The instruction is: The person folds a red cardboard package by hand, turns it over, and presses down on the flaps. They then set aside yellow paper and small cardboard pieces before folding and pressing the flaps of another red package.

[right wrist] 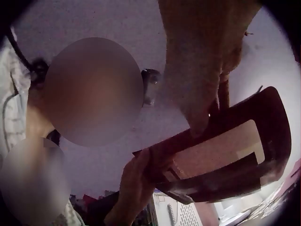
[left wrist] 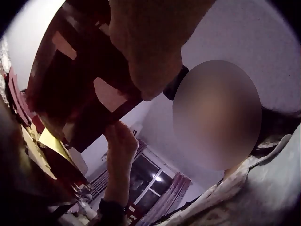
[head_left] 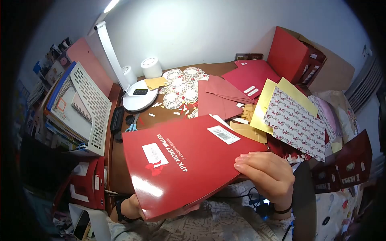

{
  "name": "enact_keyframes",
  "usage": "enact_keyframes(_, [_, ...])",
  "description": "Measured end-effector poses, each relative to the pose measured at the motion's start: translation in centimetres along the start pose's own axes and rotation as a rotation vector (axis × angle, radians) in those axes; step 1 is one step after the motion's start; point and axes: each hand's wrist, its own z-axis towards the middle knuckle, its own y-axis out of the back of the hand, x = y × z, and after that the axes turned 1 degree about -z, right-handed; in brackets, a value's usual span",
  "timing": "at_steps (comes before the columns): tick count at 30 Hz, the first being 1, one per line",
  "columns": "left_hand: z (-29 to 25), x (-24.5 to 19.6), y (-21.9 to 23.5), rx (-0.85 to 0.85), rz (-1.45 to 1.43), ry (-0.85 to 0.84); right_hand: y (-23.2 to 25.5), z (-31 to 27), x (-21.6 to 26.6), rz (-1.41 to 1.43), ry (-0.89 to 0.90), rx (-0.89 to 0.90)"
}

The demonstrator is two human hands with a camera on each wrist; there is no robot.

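A glossy red box (head_left: pixel 181 168) printed "4PK MONEY WALLETS" is held tilted above the desk's front edge, its barcode label at the far side. My right hand (head_left: pixel 269 176) grips its right edge, fingers over the printed face. My left hand (head_left: pixel 132 205) holds the near left part from below, mostly hidden in the head view. Seen from beneath in the right wrist view, the box (right wrist: pixel 275 122) has a large cut-out window with tan material behind it. There the left hand (right wrist: pixel 135 183) pinches one end.
Red envelopes (head_left: pixel 219 100), yellow sheets (head_left: pixel 261 108) and patterned paper (head_left: pixel 297 124) lie right of centre. Patterned round cutouts (head_left: pixel 173 100) spread near a lamp (head_left: pixel 140 102). A white file holder (head_left: pixel 98 124) stands at left, scissors (head_left: pixel 132 127) nearby, and a larger red box (head_left: pixel 287 54) at back right.
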Motion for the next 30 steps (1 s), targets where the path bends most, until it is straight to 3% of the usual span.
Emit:
enact_keyframes(2, [-0.1,0.5,-0.8,-0.111,0.097,-0.175,0.0,-0.2,0.1,-0.005,0.008,-0.017])
enact_keyframes(3, [0.3,0.8,-0.8,-0.111,0.096,-0.176,-0.1,-0.2,0.1,-0.01,0.016,-0.033])
enact_keyframes(19, [5.1,5.1,-1.8,-0.17,-0.707,0.296,0.2,-0.5,-0.6,-0.002,-0.088,-0.058])
enact_keyframes(24, [1.2,4.4,1.8,-0.184,-0.953,0.45,0.4,0.3,-0.8,-0.059,-0.119,-0.078])
enact_keyframes(30, [2.4,6.4,1.4,-0.2,-1.248,0.635,0.8,-0.8,-1.2,-0.044,-0.14,-0.081])
